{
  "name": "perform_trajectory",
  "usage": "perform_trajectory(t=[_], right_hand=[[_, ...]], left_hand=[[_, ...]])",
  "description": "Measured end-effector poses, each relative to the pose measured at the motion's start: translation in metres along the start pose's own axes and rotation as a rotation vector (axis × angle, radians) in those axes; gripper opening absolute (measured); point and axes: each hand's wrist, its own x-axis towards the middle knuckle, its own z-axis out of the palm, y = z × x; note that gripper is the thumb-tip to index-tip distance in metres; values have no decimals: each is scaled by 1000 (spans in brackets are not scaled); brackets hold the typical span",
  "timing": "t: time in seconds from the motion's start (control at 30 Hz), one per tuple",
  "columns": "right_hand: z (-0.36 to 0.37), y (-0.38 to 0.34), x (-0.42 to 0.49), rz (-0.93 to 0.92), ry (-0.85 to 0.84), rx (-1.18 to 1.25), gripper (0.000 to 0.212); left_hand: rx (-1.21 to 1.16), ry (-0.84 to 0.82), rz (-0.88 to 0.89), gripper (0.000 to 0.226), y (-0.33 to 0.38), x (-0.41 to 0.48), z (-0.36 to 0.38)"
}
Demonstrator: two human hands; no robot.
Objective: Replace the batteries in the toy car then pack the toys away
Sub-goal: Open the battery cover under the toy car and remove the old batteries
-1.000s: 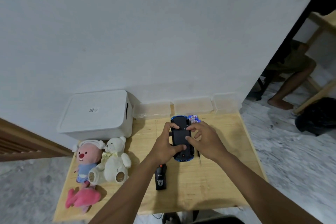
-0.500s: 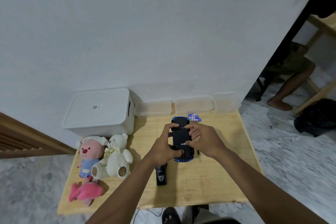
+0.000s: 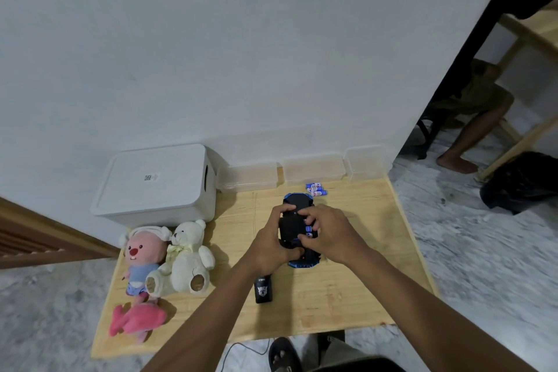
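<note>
The black and blue toy car (image 3: 294, 226) lies upside down in the middle of the low wooden table (image 3: 362, 281). My left hand (image 3: 271, 244) grips its left side, thumb under its near end. My right hand (image 3: 327, 234) rests on its right side, fingertips at the open underside where blue and white batteries show. A few loose blue and white batteries (image 3: 315, 189) lie just beyond the car. A black remote control (image 3: 263, 288) lies near my left wrist.
A white lidded storage box (image 3: 157, 184) stands at the back left. Three clear plastic tubs (image 3: 312, 170) line the wall. A pink doll (image 3: 142, 257), a cream teddy bear (image 3: 187, 260) and a pink plush (image 3: 136, 322) sit at the left. A seated person's legs (image 3: 471, 130) show at the right.
Both hands stay on the car. My right fingers have shifted down along its right side onto the batteries. The view has tilted slightly.
</note>
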Motion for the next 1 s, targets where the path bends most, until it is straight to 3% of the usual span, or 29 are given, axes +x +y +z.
perform_trajectory(t=[0.53,0.73,0.87,1.0], right_hand=[[1,-16,0,4,65,-113,70],[1,-10,2,-116,34,-234,67],[-2,-4,3,-68,-25,-139,58],[1,3,1,78,9,167,36]], left_hand=[[10,28,-28,89,7,-2,1],[24,24,-20,97,7,-6,0],[15,2,-28,99,6,-8,0],[28,0,-38,100,6,-10,0]])
